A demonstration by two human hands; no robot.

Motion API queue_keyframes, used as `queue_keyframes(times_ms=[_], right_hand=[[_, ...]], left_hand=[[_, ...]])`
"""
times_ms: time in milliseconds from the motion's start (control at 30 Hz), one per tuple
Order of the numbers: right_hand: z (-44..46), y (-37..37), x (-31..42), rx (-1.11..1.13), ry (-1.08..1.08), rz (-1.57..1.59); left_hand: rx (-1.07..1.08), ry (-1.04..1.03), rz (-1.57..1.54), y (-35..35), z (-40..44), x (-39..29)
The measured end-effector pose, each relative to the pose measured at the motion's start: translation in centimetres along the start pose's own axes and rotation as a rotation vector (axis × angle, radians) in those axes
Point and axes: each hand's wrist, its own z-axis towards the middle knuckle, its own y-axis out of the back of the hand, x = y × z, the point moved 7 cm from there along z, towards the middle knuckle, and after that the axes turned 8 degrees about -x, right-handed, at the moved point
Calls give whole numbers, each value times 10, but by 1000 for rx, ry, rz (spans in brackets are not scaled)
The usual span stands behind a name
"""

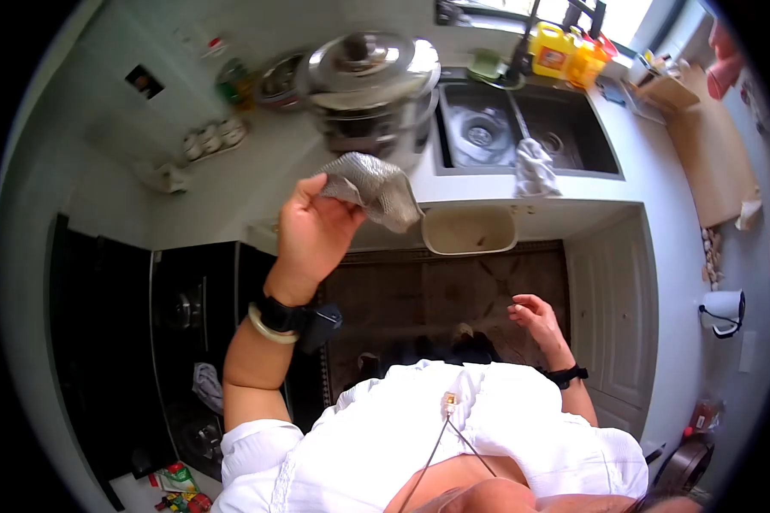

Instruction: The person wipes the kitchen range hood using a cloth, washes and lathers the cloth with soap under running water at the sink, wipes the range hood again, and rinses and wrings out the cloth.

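Note:
My left hand (316, 227) is raised in front of the counter, its fingers closed on the edge of a grey, textured cleaning cloth (372, 190). The cloth hangs bunched to the right of the fingers, in front of a large lidded steel steamer pot (359, 111). Lower on the right, near my waist, my right hand (539, 321) hangs in the air with loosely bent fingers and nothing visible in it. A cream bin (470, 231) is fixed under the counter edge between the two hands.
Behind the bin is a double sink (565, 128) with a crumpled light rag (535, 167) over its front rim. Yellow bottles (552, 51) stand by the tap. A black stove (184, 308) lies left; a white mug-like container (721, 309) stands on the right counter.

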Motion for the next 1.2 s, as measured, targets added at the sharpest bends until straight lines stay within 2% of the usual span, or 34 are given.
queue_keyframes(times_ms=[167, 300, 567, 667, 800, 967, 1200], right_hand=[[14, 145, -30, -216, -54, 38], [25, 213, -37, -304, -65, 60], [34, 300, 7, -474, 68, 85], [24, 335, 27, -530, 49, 60], [45, 390, 46, -549, 7, 71], [130, 423, 98, -282, 72, 213], [242, 377, 163, 212, 23, 190]], left_hand=[[80, 49, 63, -92, 68, 77], [69, 161, -35, -129, 126, 153], [157, 327, -268, -153, 215, 288], [18, 330, -294, -148, 249, 329], [-55, 320, -352, -145, 302, 362], [-147, 203, -410, -140, 356, 400], [-271, 94, -544, -156, 409, 443]])
